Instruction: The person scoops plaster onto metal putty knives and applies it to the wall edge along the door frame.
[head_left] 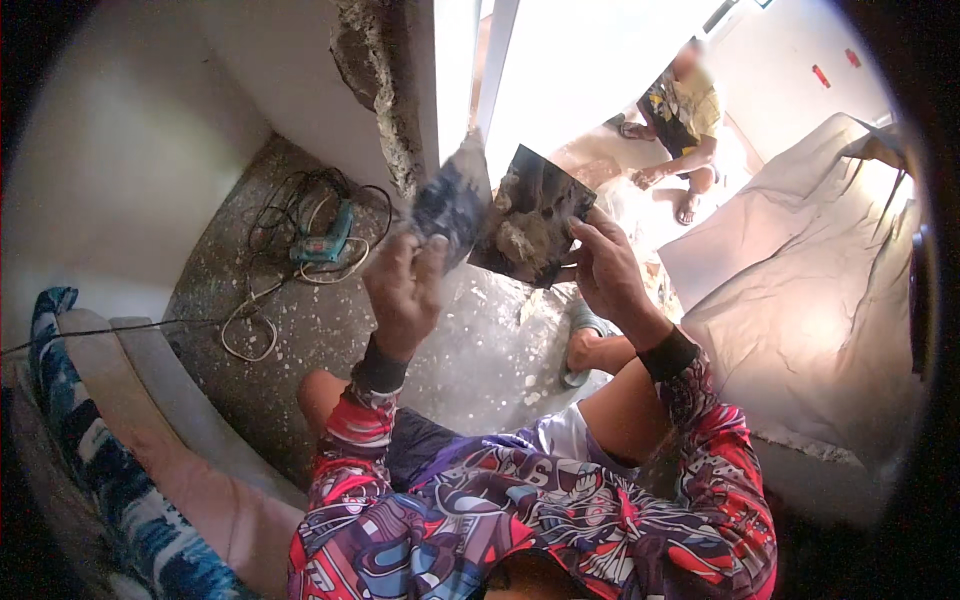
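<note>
In front of the door opening, my right hand grips the right edge of a black square plate. A lump of wet grey mortar lies on that plate. My left hand is closed on the lower part of a dark flat sheet, smeared by motion. Grey mortar shows at the sheet's upper tip. The sheet sits close beside the plate's left edge; whether they touch I cannot tell.
A rough broken wall edge runs beside the white door frame. On the speckled floor lies a teal power tool with tangled cables. Folded padding is at left. Plastic sheeting drapes at right; another person crouches beyond.
</note>
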Action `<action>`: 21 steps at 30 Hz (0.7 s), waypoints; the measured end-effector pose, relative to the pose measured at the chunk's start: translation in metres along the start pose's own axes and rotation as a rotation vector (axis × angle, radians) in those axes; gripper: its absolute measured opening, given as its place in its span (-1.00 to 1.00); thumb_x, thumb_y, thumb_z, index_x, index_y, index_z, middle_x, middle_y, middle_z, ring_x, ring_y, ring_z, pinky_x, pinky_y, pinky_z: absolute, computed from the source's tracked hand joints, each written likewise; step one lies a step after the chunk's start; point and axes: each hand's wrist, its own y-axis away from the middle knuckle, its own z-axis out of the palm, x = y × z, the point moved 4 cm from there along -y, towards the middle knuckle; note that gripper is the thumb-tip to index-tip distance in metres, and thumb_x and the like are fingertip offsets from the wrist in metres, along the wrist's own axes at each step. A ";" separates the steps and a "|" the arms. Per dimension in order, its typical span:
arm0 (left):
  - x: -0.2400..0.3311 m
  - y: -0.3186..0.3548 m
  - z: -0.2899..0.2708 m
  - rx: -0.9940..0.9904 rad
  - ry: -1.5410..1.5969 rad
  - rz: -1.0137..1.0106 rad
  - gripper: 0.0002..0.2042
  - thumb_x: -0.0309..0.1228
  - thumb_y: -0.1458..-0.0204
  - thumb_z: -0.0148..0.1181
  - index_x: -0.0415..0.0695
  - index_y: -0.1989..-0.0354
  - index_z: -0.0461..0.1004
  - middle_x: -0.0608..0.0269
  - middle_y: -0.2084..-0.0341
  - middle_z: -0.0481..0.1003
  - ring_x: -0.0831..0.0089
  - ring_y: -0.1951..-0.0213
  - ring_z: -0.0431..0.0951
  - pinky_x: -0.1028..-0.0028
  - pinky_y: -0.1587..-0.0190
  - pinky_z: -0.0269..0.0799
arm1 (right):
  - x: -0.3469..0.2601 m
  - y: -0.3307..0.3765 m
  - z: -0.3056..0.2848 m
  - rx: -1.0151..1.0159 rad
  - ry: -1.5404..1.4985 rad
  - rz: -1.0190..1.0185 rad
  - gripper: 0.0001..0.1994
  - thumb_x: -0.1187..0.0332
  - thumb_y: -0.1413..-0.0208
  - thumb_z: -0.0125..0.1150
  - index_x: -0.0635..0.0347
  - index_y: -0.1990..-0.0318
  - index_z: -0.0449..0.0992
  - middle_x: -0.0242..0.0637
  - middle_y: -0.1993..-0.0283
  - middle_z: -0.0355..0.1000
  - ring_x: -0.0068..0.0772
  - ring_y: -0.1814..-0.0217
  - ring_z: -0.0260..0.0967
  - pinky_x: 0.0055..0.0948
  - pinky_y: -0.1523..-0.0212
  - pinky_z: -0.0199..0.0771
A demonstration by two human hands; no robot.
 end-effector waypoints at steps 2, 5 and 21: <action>0.003 0.009 0.007 -0.053 -0.066 0.124 -0.88 -0.48 -0.12 0.16 -0.29 0.33 0.43 -0.02 0.46 0.46 0.12 0.42 0.50 0.21 0.38 0.39 | -0.005 -0.001 0.002 0.001 -0.006 -0.012 -0.69 0.38 -0.31 -0.06 0.31 -0.14 0.30 -0.13 0.08 0.47 -0.26 0.32 0.59 -0.33 0.42 0.71; -0.010 0.032 0.016 -0.131 -0.203 0.387 -0.85 -0.52 -0.08 0.12 -0.30 0.19 0.45 -0.05 0.37 0.48 -0.03 0.36 0.53 0.14 0.31 0.47 | -0.015 -0.006 0.006 -0.032 -0.043 -0.041 -0.67 0.38 -0.32 -0.07 0.31 -0.17 0.29 -0.13 0.05 0.47 -0.25 0.34 0.59 -0.33 0.42 0.71; -0.004 0.015 -0.007 0.077 0.033 -0.086 -0.86 -0.48 -0.16 0.16 -0.24 0.42 0.39 0.17 0.59 0.35 0.42 0.53 0.35 0.36 0.49 0.25 | -0.016 -0.005 -0.009 -0.068 0.012 0.014 -0.65 0.40 -0.29 -0.04 0.32 -0.18 0.28 -0.10 0.05 0.46 -0.23 0.30 0.60 -0.28 0.38 0.73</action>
